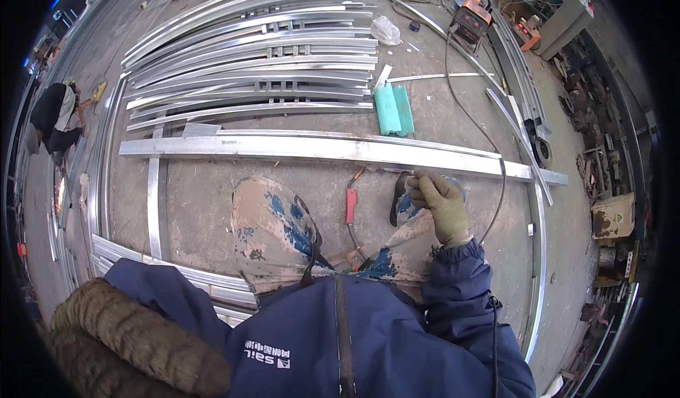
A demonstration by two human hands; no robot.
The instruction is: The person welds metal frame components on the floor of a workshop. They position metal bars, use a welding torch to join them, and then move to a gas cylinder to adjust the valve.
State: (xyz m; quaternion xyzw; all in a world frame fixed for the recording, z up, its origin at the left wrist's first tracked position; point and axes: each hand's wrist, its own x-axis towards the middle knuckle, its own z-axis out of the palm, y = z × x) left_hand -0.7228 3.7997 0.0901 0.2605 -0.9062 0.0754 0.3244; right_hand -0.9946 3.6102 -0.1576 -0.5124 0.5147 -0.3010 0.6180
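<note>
My right hand (440,203), in an olive-green work glove, is closed just this side of a long silver metal beam (304,147). Its fingers are curled and pressed together above my right knee; whatever they may hold is too small to make out. A welding torch with a red handle (350,205) rests on the floor between my legs, its tip close to the beam's near edge. From the handle runs a ribbed grey cable (355,239) toward me. My left hand is out of sight; only the blue left sleeve (166,284) shows.
Beyond the beam lie several rows of silver metal profiles (283,72). Right of them are a teal folded sheet (391,109) and a clear plastic bag (385,31). A welding machine (472,24) trails a black cable. At far left, a person (59,118) crouches near sparks.
</note>
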